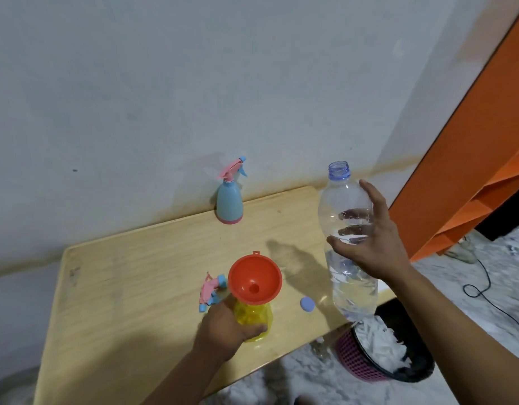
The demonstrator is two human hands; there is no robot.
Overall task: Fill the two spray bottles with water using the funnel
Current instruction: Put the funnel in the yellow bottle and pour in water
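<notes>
The left hand [229,325] grips the yellow spray bottle [253,318], orange funnel [254,282] seated in its neck; to its right, the right hand [372,244] wraps the uncapped water bottle [350,241]; beyond stands the blue spray bottle [229,200]

Single head-worn view, wide-angle, looking forward and down from above the near edge of a wooden table [153,258]. Wall [194,83] fills the upper frame; floor [486,273] shows right. Both forearms enter from the bottom, close to the lens.
</notes>
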